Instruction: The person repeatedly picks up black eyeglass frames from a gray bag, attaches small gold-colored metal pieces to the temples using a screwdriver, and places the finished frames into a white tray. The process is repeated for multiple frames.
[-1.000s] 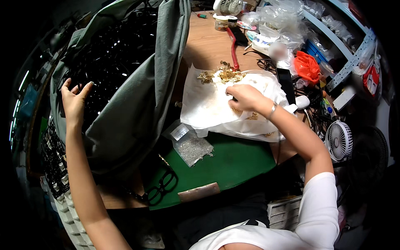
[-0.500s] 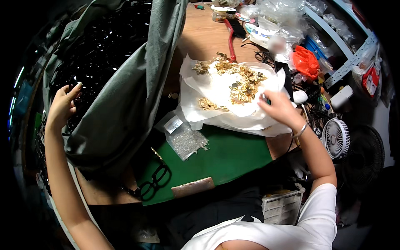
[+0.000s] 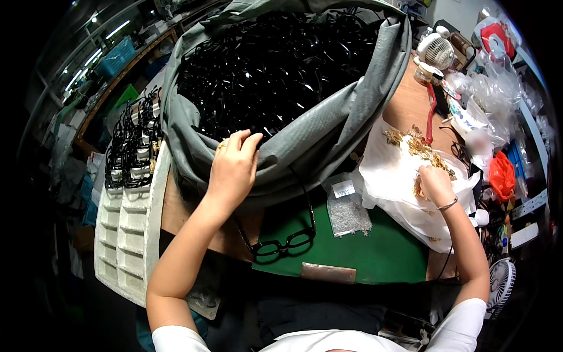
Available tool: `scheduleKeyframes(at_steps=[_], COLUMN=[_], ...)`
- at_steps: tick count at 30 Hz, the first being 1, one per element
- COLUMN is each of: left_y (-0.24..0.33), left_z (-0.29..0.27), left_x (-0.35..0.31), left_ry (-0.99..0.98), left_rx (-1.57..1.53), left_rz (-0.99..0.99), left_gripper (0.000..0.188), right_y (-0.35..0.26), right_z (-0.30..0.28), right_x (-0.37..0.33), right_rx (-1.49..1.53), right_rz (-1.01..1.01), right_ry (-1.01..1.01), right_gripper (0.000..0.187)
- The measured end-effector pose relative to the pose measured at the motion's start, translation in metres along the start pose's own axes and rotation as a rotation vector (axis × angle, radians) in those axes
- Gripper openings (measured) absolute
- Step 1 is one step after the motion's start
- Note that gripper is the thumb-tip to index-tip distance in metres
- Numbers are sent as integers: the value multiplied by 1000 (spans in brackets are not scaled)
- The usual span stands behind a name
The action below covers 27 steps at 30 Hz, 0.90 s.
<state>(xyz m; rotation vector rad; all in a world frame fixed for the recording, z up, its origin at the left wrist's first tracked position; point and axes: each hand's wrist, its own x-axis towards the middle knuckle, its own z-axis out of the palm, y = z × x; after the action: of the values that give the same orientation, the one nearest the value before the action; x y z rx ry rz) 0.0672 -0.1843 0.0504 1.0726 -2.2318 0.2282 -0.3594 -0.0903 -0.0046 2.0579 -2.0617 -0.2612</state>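
My left hand [image 3: 233,170], a ring on one finger, is at the near rim of a large grey fabric sack [image 3: 337,123]. Its fingers are bent together, and what they hold, if anything, is hidden. Glossy black pieces that look like eyeglass frames [image 3: 275,70] fill the sack. On the right, my right hand [image 3: 437,185] reaches into small gold-coloured metal pieces [image 3: 410,144] lying on white sheeting [image 3: 387,182]. Those fingers are closed, their tips hidden among the pieces. Black eyeglasses [image 3: 284,244] lie with temples unfolded on the green mat [image 3: 375,258], between my hands.
A clear bag of tiny silvery bits [image 3: 350,214] lies on the mat beside a metal plate [image 3: 328,273]. At left a pale compartment tray [image 3: 126,234] carries black frames. A red-handled brush [image 3: 430,114], orange plastic bag [image 3: 502,176] and small fan [image 3: 501,281] are at right.
The view has swung left, bringing the whole sack and the tray into sight. My left hand's fingers have curled at the sack's near rim. My right hand has moved in among the gold pieces.
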Motion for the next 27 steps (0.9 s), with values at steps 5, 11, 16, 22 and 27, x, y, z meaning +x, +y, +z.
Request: scheduleKeyframes(at_steps=[5,11,16,22,27], left_y=[5,-54,-50,-9,37], left_z=[-8,-24,26,-40,-101], left_x=[5,79,126,165,102], left_ry=[25,203,-280,69,-20], left_rx=[-102,-486,-474,-1203,-1190], left_rz=[-110,-376,-691,-771,-501], left_gripper=[27,34,33,31,34], right_y=[5,-26,-73,-79,-93], right_z=[5,-61,-97,-103,-98], right_x=[-7,-24,-51,-92,-109], right_rx=[136,1037,1753,2152,2107], right_rz=[88,291,381,369,290], right_ry=[251,199,-263,-479,-702], right_gripper=[6,12,15,35,28])
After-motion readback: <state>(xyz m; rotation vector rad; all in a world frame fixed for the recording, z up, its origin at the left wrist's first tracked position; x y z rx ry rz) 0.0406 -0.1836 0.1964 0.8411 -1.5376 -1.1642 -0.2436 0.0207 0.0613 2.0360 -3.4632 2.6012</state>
